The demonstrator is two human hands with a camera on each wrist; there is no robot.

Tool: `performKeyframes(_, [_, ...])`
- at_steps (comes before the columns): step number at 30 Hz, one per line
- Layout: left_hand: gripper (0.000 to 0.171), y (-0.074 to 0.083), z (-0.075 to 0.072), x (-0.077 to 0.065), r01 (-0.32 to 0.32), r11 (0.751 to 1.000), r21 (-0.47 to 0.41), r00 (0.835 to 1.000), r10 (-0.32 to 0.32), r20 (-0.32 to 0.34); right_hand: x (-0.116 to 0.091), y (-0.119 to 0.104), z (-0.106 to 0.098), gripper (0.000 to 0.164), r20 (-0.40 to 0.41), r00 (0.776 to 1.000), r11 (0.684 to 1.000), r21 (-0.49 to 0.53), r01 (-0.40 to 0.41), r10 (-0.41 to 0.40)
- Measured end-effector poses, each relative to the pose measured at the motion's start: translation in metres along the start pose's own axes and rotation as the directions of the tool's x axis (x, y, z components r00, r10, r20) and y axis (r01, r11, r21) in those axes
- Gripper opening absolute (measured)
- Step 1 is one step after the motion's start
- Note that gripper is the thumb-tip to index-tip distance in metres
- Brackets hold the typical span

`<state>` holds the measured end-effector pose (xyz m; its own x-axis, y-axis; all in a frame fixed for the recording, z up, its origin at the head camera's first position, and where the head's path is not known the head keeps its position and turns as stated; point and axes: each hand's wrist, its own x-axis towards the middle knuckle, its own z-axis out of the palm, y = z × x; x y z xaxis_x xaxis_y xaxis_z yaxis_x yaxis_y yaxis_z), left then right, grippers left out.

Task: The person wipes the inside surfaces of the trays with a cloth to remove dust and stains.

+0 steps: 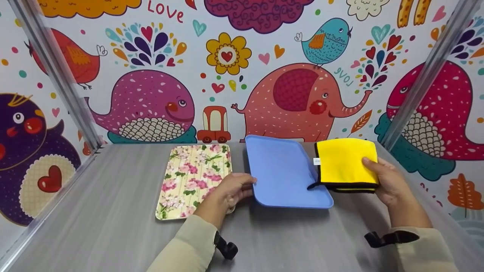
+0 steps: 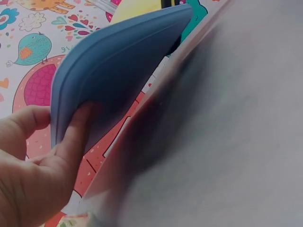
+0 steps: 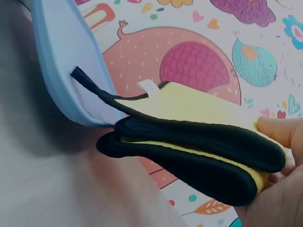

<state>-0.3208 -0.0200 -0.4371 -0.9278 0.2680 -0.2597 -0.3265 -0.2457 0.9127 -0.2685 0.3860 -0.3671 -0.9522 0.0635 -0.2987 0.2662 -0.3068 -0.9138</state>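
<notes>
Left hand (image 1: 233, 189) grips blue tray (image 1: 280, 173), tilted. Right hand (image 1: 393, 185) pinches folded yellow cloth (image 1: 348, 161). Floral tray (image 1: 181, 189) on desk (image 1: 121, 196).

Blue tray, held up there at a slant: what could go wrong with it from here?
The left fingers pinch the blue tray by one edge, so it might twist or slip. The black loop of the folded yellow cloth overlaps the tray in the head view and could snag on its rim. The floral tray lies close by and might get bumped.
</notes>
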Motion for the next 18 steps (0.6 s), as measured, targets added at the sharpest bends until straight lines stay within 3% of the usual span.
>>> performKeyframes(4, [0.014,0.0,0.004,-0.002,-0.024,1.0,-0.016,1.0,0.024,0.011,-0.001,0.0,0.009,0.09,-0.088,0.995,0.999,-0.024,0.036,-0.037])
performKeyframes(6, [0.014,0.0,0.007,-0.003,-0.034,0.999,-0.022,0.999,0.034,0.022,0.0,0.002,0.012,0.1,-0.15,0.987,0.998,-0.036,0.048,-0.053])
performKeyframes(12, [0.018,0.005,0.01,-0.008,-0.028,1.0,-0.007,0.999,0.028,0.032,0.002,0.009,0.021,0.099,-0.291,0.946,0.988,-0.108,0.114,-0.141])
performKeyframes(18, [0.022,0.01,0.011,-0.013,-0.024,1.0,0.016,0.999,0.023,0.042,0.006,0.014,0.028,0.09,-0.434,0.858,0.961,-0.156,0.228,-0.275])
